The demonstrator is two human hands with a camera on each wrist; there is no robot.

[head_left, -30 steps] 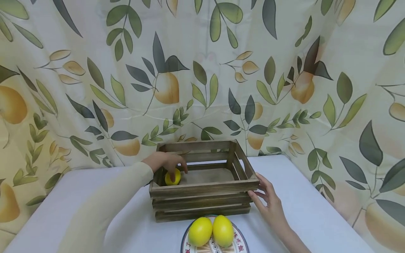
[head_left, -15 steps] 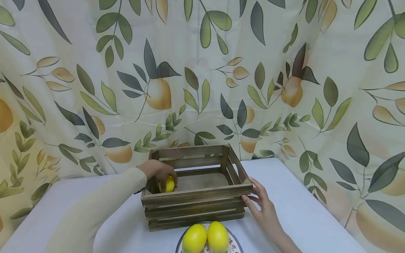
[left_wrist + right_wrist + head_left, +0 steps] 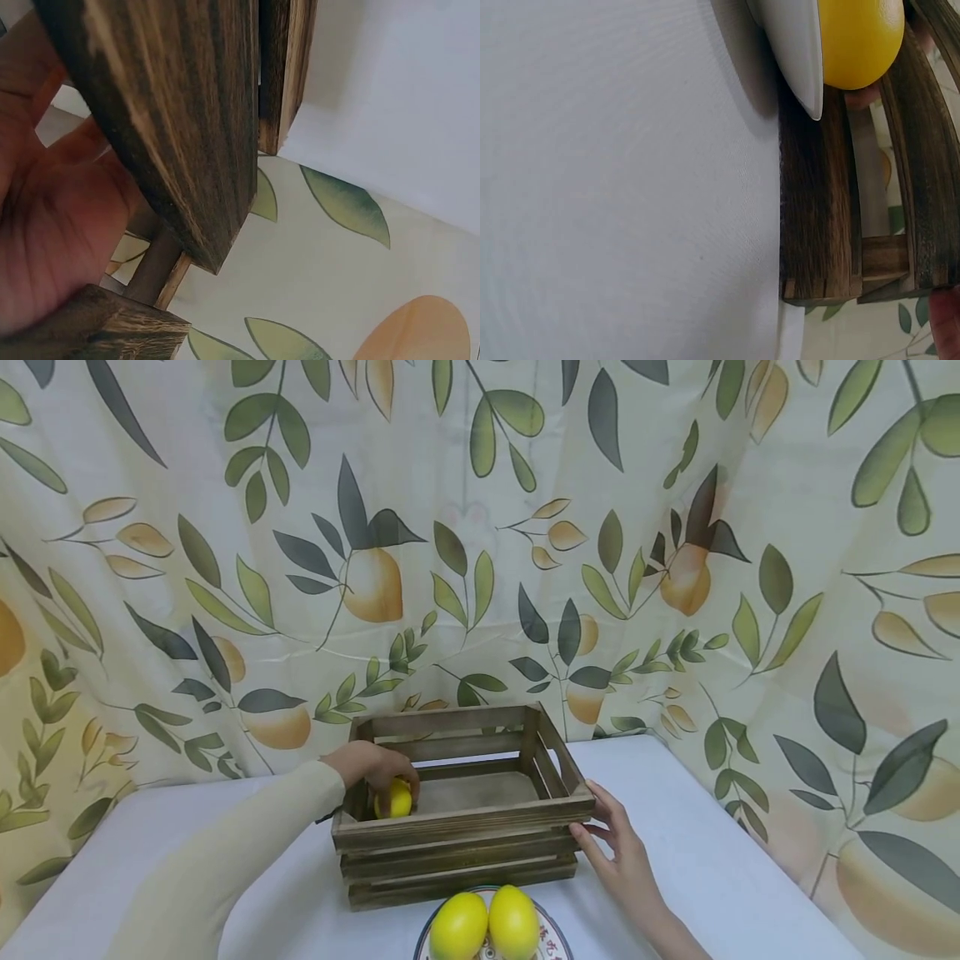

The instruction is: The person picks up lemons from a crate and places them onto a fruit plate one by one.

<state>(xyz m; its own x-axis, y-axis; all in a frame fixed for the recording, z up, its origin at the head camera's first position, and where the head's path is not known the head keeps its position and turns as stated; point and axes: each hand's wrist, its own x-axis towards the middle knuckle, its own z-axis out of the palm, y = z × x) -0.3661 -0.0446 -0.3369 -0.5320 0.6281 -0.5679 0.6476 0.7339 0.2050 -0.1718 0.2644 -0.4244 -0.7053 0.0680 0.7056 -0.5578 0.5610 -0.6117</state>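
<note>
A slatted brown wooden crate point(image 3: 457, 842) stands on the white table. My left hand point(image 3: 377, 768) reaches over its left end and holds a yellow lemon point(image 3: 399, 799) low inside, with the fingers curled over the fruit. In the left wrist view the palm point(image 3: 71, 217) shows among the crate's slats, and the lemon is hidden there. At the crate's front right corner my right hand point(image 3: 622, 864) grips the wood, thumb in front and fingers along the right end. Only a bit of that hand point(image 3: 946, 322) shows at the edge of the right wrist view.
In front of the crate a patterned plate point(image 3: 553, 939) bears two more lemons, a left one point(image 3: 458, 927) and a right one point(image 3: 513, 922). Its rim sits close to the crate's front. A curtain point(image 3: 465, 610) printed with fruit and leaves hangs behind the table point(image 3: 277, 868).
My left hand has moved slightly down and its fingers have closed around the lemon in the crate. My right hand stays at the crate's corner. The head view has shifted a little.
</note>
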